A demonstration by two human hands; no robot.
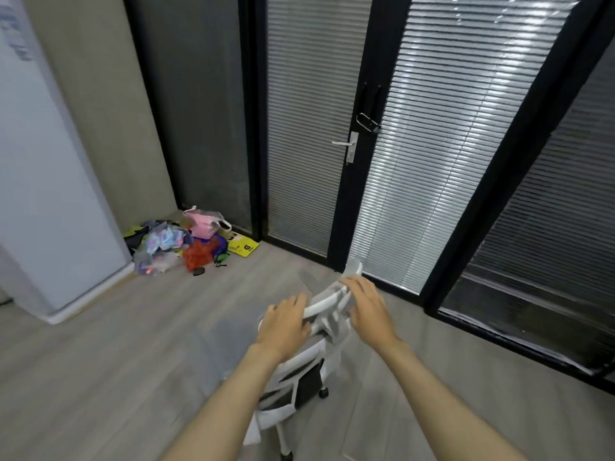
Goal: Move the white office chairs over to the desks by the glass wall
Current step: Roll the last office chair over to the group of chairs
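Down on the grey wood-look floor (100, 361), the head camera showed a white-framed office chair with a mesh back (299, 377) standing just before the black-framed glass wall with slatted blinds (432, 144). Its back rose toward the camera, the curved top rail running from lower left to upper right and the seat facing away toward the glass. The left hand (285, 324) lay over the rail, fingers curled round it; the right hand (367, 306) rested on its far end, fingers nearly straight. A heap of coloured bags (186, 242) sat in the corner.
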